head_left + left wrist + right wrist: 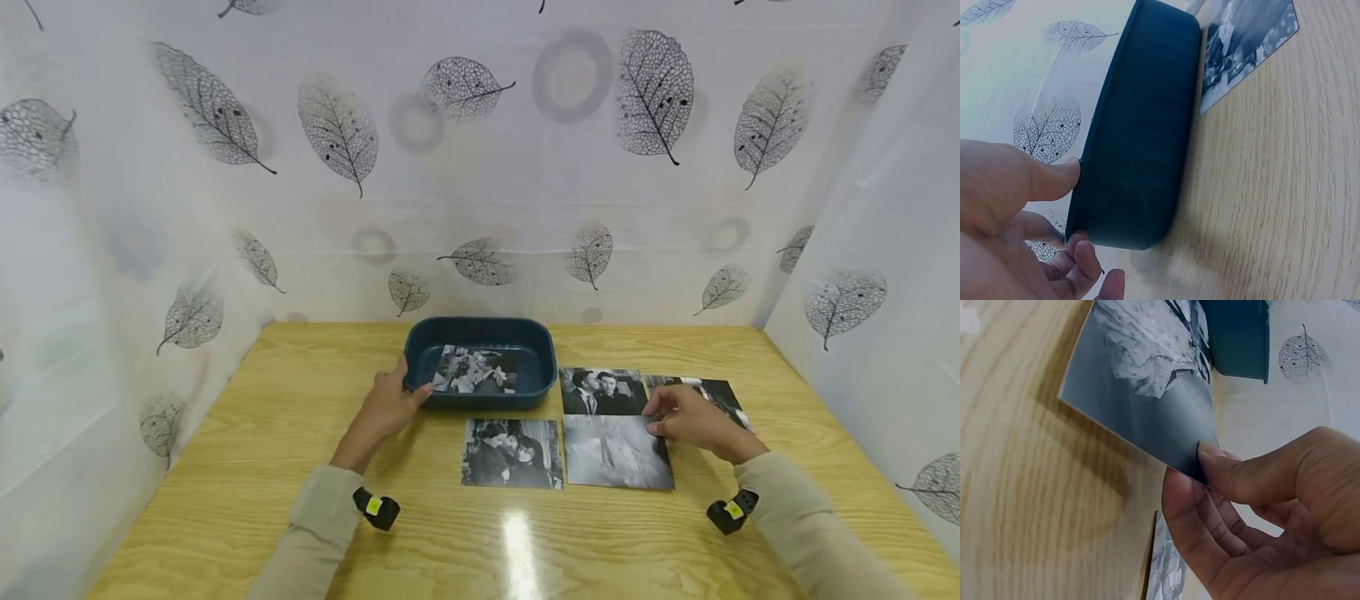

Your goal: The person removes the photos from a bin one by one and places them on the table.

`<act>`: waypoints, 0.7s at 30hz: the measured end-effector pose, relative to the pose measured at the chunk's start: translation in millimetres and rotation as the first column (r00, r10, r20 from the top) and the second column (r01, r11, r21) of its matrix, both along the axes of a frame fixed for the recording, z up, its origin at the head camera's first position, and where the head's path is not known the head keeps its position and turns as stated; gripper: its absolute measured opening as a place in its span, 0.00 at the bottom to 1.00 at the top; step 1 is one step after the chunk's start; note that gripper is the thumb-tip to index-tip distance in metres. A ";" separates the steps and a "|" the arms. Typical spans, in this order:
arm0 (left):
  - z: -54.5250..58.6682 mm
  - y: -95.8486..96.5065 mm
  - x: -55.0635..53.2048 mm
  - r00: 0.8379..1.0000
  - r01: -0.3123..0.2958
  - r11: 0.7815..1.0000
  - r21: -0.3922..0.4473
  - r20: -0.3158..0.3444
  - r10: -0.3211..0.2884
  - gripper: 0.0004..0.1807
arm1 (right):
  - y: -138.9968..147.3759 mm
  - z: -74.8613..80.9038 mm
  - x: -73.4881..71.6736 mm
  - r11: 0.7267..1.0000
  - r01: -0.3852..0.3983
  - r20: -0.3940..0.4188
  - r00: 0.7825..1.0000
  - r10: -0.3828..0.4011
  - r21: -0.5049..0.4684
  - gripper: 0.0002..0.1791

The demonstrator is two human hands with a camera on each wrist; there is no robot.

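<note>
My left hand [384,410] grips the left end of a dark blue plastic tub [487,402], thumb at the rim and fingers around the corner. Inside the tub a black-and-white photo [476,371] leans at a slight tilt. My right hand [693,423] pinches the corner of a grey photo [617,454] between thumb and fingers. In the right wrist view this photo [1147,419] is raised off the table and casts a shadow. Behind it lies a photo of two people [603,392]. Another photo [705,398] is partly hidden by the right hand.
A further photo [512,454] lies on the wooden table [247,500] in front of the tub. Leaf-patterned white sheeting [487,200] hangs behind the table and along both sides.
</note>
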State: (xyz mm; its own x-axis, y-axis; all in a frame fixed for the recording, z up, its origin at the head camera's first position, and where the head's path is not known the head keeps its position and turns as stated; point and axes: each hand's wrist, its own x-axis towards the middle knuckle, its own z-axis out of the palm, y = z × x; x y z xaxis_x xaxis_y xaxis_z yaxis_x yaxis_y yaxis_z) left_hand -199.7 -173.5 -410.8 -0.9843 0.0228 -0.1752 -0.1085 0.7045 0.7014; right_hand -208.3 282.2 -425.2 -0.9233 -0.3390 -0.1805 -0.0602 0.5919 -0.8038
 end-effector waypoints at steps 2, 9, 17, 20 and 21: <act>-0.5 0.3 -0.4 1.000 0.001 1.000 0.001 0.000 -0.001 0.45 | -1.4 -2.0 0.6 1.000 0.011 -0.011 1.000 -0.010 0.028 0.07; 0.0 0.3 0.1 1.000 -0.003 1.000 0.000 0.002 0.003 0.45 | -6.2 -2.4 2.6 0.986 0.030 -0.047 0.999 -0.022 0.164 0.07; -0.3 0.3 0.0 1.000 0.007 1.000 0.004 -0.004 -0.007 0.45 | -9.1 -4.8 1.5 0.963 0.039 -0.093 0.996 -0.015 0.265 0.08; -0.6 0.1 -0.3 1.000 0.009 1.000 0.001 -0.007 -0.009 0.45 | -9.7 -6.2 1.8 0.956 0.040 -0.122 0.993 -0.004 0.292 0.08; -0.8 0.2 -0.4 1.000 0.009 1.000 0.000 -0.006 -0.009 0.45 | -10.0 -6.8 1.8 0.953 0.045 -0.128 0.992 -0.007 0.298 0.08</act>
